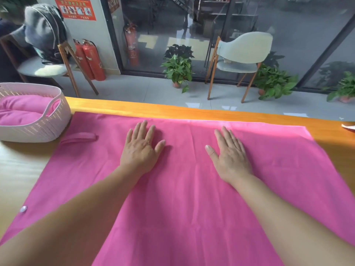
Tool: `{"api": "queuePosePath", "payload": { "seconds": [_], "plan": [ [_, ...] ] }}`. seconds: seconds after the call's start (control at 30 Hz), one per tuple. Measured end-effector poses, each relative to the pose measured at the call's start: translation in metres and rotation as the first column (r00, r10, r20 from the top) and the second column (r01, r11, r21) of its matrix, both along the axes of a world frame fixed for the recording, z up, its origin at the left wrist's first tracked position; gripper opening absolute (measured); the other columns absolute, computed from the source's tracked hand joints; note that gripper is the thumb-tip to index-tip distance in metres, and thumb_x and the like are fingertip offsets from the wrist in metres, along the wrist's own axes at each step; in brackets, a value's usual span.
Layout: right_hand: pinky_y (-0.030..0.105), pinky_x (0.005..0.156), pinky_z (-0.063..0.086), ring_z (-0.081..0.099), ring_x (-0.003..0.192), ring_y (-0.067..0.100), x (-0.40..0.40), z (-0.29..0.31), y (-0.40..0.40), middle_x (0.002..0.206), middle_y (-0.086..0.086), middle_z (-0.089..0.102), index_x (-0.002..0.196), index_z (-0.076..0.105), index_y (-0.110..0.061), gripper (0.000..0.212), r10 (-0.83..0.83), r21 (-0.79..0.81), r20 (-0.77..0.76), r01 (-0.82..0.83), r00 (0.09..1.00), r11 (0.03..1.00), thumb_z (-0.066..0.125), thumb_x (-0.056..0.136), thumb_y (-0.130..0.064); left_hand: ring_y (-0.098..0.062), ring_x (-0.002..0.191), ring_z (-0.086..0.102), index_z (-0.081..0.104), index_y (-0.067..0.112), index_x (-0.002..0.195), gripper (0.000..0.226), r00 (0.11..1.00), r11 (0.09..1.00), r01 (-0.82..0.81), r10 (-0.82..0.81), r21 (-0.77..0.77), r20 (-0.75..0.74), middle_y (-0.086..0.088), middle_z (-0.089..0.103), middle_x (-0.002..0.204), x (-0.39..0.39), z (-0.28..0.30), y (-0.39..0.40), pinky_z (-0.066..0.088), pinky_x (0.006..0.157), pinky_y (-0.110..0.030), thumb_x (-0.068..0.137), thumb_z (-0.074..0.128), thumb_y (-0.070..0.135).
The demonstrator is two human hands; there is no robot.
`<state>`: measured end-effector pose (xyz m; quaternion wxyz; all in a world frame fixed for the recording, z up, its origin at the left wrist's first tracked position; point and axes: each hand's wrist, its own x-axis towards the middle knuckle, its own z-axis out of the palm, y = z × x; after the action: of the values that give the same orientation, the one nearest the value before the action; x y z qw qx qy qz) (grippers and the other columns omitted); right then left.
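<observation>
- My left hand [141, 148] and right hand [229, 154] both lie flat, palms down, fingers straight and slightly spread. They press on the large pink rectangular microfibre cloth [184, 189] and grip nothing.
- The cloth is spread open across the pale wooden table [19, 160]. Its far edge runs near the table's far side and its near part passes under my forearms.
- I judge it light, soft and limp. It will drape and crease rather than hold a shape, and it may slide a little on the smooth wood.
- For folding I would pinch the corners or a straight edge. The small pink hanging loop [78, 138] and the pale snap button [23, 208] at the left edge are possible holds but too small for lifting evenly.
- A white perforated plastic basket [38, 129] stands at the table's left, just beside the cloth, with another pink folded cloth [19, 112] inside.
- Beyond the table are a grey tiled floor, two pale cushioned chairs with wooden legs, red fire extinguishers, potted green plants and a glass wall.
</observation>
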<state>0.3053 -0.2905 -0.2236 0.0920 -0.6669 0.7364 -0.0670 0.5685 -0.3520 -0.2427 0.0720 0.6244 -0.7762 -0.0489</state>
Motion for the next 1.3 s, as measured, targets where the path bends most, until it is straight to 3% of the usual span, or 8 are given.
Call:
{"api": "queuePosePath", "payload": {
  "seconds": [0.13, 0.3, 0.4, 0.53, 0.8, 0.97, 1.13, 1.3],
  "plan": [
    [0.03, 0.121, 0.001, 0.003, 0.153, 0.017, 0.003, 0.004, 0.067, 0.166, -0.001, 0.006, 0.155, 0.026, -0.023, 0.062, 0.07, -0.074, 0.096, -0.063, 0.993, 0.995, 0.033, 0.101, -0.052, -0.032, 0.128, 0.041, 0.05, 0.014, 0.136, 0.063, 0.972, 0.977, 0.036, -0.083, -0.21, -0.22, -0.011, 0.048, 0.139, -0.009, 0.013, 0.037, 0.03, 0.109, -0.044, 0.092, 0.03, 0.053],
    [0.039, 0.119, 0.028, 0.033, 0.141, 0.025, 0.01, 0.008, 0.156, 0.152, 0.006, 0.037, 0.142, 0.048, -0.019, 0.051, 0.169, -0.093, 0.116, -0.159, 0.979, 0.983, 0.048, 0.097, -0.044, -0.025, 0.105, 0.051, 0.061, 0.014, 0.12, 0.046, 0.929, 0.962, 0.207, -0.25, -0.177, -0.273, -0.005, 0.055, 0.116, -0.023, 0.011, 0.154, 0.042, 0.092, -0.036, 0.091, 0.044, 0.046],
    [0.036, 0.095, 0.049, 0.053, 0.11, 0.022, 0.014, 0.007, 0.211, 0.119, 0.001, 0.054, 0.116, 0.063, -0.018, 0.033, 0.262, -0.18, 0.125, -0.238, 0.957, 0.954, 0.065, 0.088, -0.035, -0.02, 0.094, 0.053, 0.064, 0.019, 0.104, 0.023, 0.919, 0.967, 0.237, -0.255, -0.096, -0.3, 0.004, 0.054, 0.101, -0.027, 0.009, 0.224, 0.046, 0.083, -0.032, 0.089, 0.06, 0.037],
    [0.032, 0.075, 0.049, 0.052, 0.085, 0.016, 0.018, 0.008, 0.286, 0.091, -0.005, 0.05, 0.084, 0.06, -0.019, 0.012, 0.34, -0.155, 0.183, -0.314, 0.923, 0.937, 0.064, 0.087, -0.03, -0.015, 0.088, 0.054, 0.064, 0.021, 0.092, 0.011, 0.929, 0.969, 0.244, -0.225, 0.028, -0.293, 0.009, 0.054, 0.093, -0.033, 0.02, 0.31, 0.045, 0.077, -0.029, 0.088, 0.065, 0.031],
    [0.019, 0.074, 0.034, 0.042, 0.08, 0.004, 0.026, 0.033, 0.386, 0.092, -0.014, 0.042, 0.083, 0.051, -0.028, 0.02, 0.464, 0.09, 0.314, -0.513, 0.828, 0.854, 0.062, 0.086, -0.045, -0.006, 0.074, 0.057, 0.067, 0.023, 0.088, 0.01, 0.927, 0.956, 0.244, -0.181, 0.165, -0.328, 0.015, 0.057, 0.089, -0.025, 0.04, 0.428, 0.049, 0.068, -0.025, 0.089, 0.063, 0.033],
    [0.021, 0.077, 0.033, 0.04, 0.088, 0.01, 0.024, 0.037, 0.416, 0.097, -0.01, 0.042, 0.087, 0.053, -0.025, 0.025, 0.637, 0.108, 0.137, -0.65, 0.759, 0.752, 0.064, 0.078, -0.045, -0.002, 0.079, 0.056, 0.067, 0.03, 0.09, 0.019, 0.914, 0.914, 0.313, -0.214, 0.26, -0.345, 0.017, 0.055, 0.091, -0.019, 0.048, 0.463, 0.05, 0.073, -0.024, 0.082, 0.063, 0.046],
    [0.025, 0.055, 0.049, 0.052, 0.062, 0.012, 0.033, 0.037, 0.424, 0.07, -0.007, 0.052, 0.063, 0.056, -0.024, 0.015, 0.677, 0.065, -0.104, -0.674, 0.729, 0.736, 0.068, 0.063, -0.033, -0.008, 0.101, 0.049, 0.063, 0.028, 0.113, 0.06, 0.91, 0.877, 0.41, -0.373, 0.251, -0.183, 0.011, 0.053, 0.106, -0.019, 0.043, 0.476, 0.044, 0.087, -0.026, 0.071, 0.042, 0.064],
    [0.031, 0.072, 0.044, 0.054, 0.076, 0.015, 0.026, 0.048, 0.412, 0.083, -0.008, 0.057, 0.079, 0.057, -0.024, 0.016, 0.448, 0.047, 0.203, -0.466, 0.87, 0.883, 0.049, 0.089, -0.034, -0.011, 0.092, 0.057, 0.067, 0.024, 0.101, 0.04, 0.936, 0.944, 0.312, -0.287, 0.104, -0.204, 0.012, 0.061, 0.098, -0.014, 0.049, 0.473, 0.048, 0.08, -0.029, 0.093, 0.034, 0.045]
  ]
}}
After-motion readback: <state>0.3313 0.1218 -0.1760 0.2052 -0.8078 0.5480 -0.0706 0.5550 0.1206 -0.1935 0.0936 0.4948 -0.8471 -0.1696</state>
